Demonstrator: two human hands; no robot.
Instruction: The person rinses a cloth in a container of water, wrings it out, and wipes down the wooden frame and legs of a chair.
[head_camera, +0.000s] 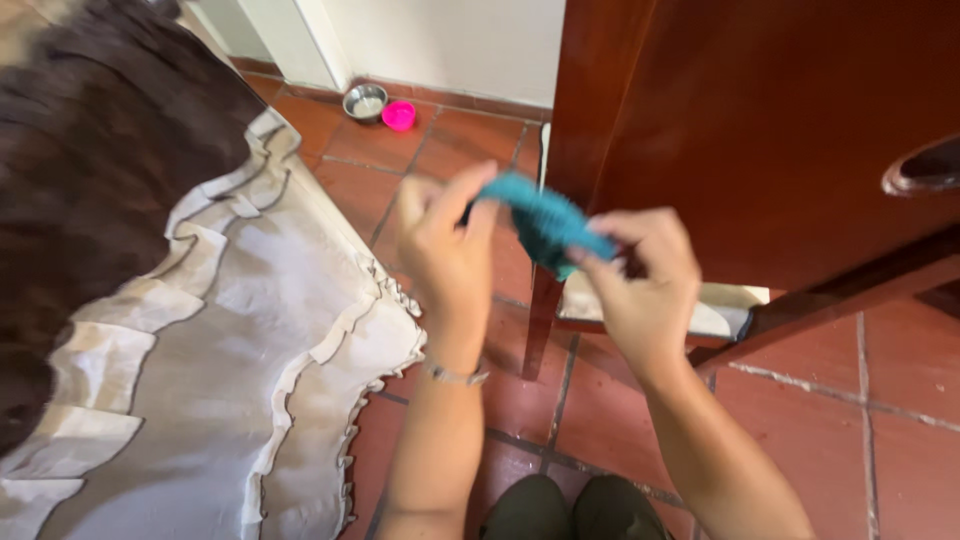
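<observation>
Both of my hands are raised in front of me and hold a small teal brush-like thing (541, 218) between them. My left hand (446, 262) pinches its left end with thumb and fingers. My right hand (645, 282) grips its right end, fingers curled around it. A thin bracelet (452, 375) sits on my left wrist. The teal thing is blurred, so its exact make is hard to tell.
A bed with a dark brown fuzzy blanket (90, 170) and pale ruffled skirt (250, 370) fills the left. A dark red wooden cabinet door (760, 130) stands at right. On the terracotta tile floor (850, 400) by the far wall sit a metal bowl (365, 101) and a pink bowl (399, 115).
</observation>
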